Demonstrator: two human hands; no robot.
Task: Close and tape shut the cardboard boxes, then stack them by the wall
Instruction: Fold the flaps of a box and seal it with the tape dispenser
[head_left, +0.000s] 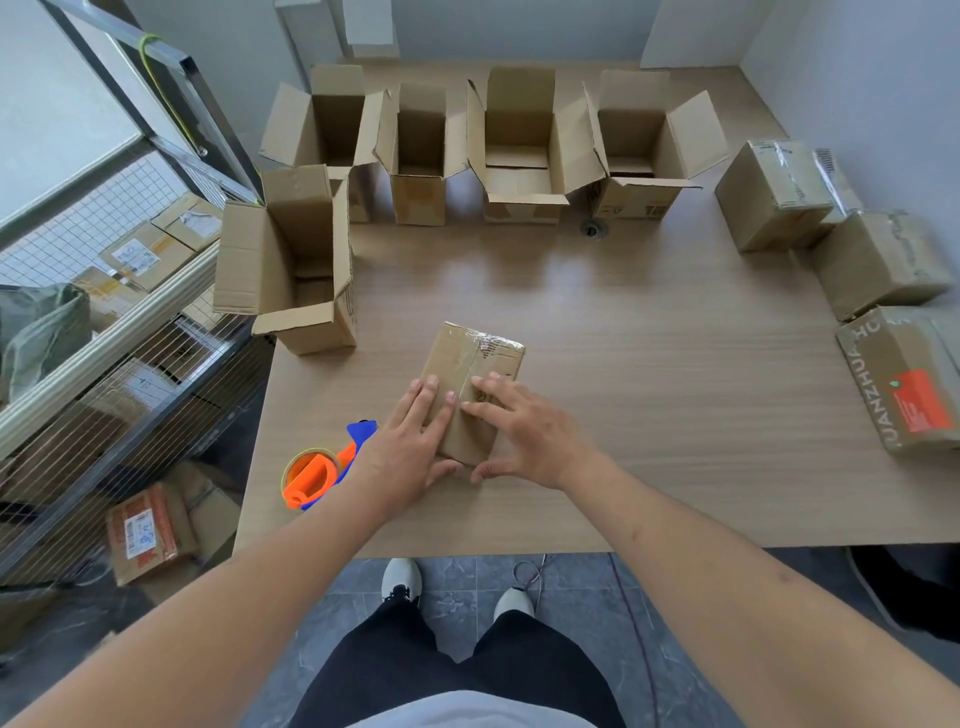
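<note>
Both hands, left hand (410, 447) and right hand (524, 436), press spread fingers seemingly flat on the taped box (470, 384).

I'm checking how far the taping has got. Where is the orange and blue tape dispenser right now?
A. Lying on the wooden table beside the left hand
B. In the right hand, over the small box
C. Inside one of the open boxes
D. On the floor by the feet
A: the orange and blue tape dispenser lies on the wooden table beside the left hand, while both hands, the right hand too, press flat on the small taped cardboard box.
</note>
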